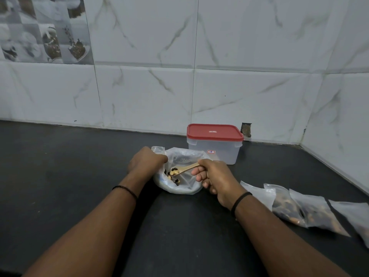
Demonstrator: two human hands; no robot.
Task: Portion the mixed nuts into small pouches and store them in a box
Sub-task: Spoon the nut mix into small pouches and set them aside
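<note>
Black and matte, the tabletop runs back to a glossy wall of white marble-patterned tiles. From my view over the hands, both forearms reach forward, each with a thin dark band at the wrist. My left hand is curled over the near left rim of a crumpled clear plastic bag, its grip gathered on the film, though the fingertips are hidden behind the knuckles. The bag lies slumped and open, with a few pale and dark mixed nuts at its bottom. My right hand has fingers wrapped around the handle of a small wooden spoon, whose bowl sits inside the bag carrying several nuts. Just behind the bag stands a translucent rectangular box with rounded corners and a red lid pressed on. Farther right, well apart from the box, a row of flat, shiny pouches lies overlapping on the tabletop, brown nuts showing through some.
</note>
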